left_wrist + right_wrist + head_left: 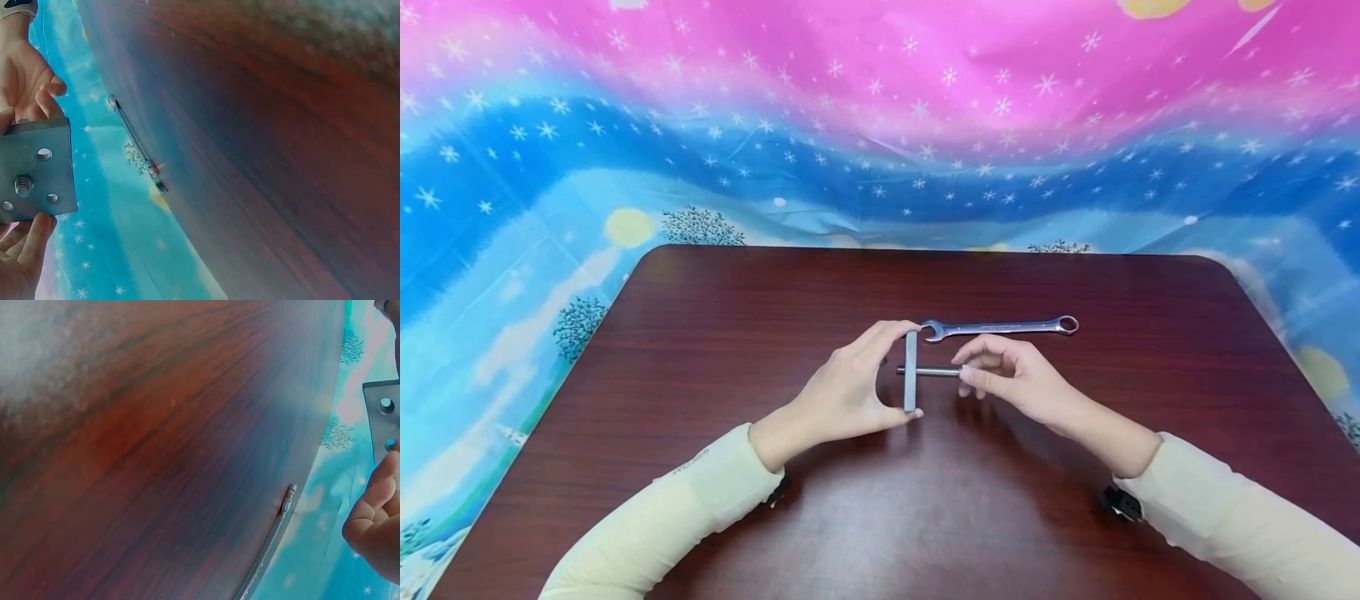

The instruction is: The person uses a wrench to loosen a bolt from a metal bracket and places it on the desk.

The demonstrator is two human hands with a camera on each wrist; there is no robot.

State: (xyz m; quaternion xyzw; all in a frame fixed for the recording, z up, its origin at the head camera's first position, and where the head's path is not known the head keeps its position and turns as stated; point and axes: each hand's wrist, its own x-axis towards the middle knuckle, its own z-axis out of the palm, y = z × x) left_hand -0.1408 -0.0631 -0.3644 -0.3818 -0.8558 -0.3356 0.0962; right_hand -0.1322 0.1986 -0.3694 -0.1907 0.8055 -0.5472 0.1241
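Observation:
My left hand (842,383) holds a flat grey metal plate (911,396) on edge, thumb at its near edge and fingers at its far edge. A bolt (938,372) passes through the plate, its short end sticking out on the left-hand side. With thumb and fingers my right hand (1030,379) pinches the bolt's right end, hiding it. In the left wrist view the plate (59,172) shows several holes, and the threaded bolt tip (24,185) pokes out. Only part of the plate (378,422) enters the right wrist view.
A combination wrench (1003,327) lies on the dark wooden table (760,300), just beyond both hands. Behind the table hangs a pink and blue patterned cloth (880,167).

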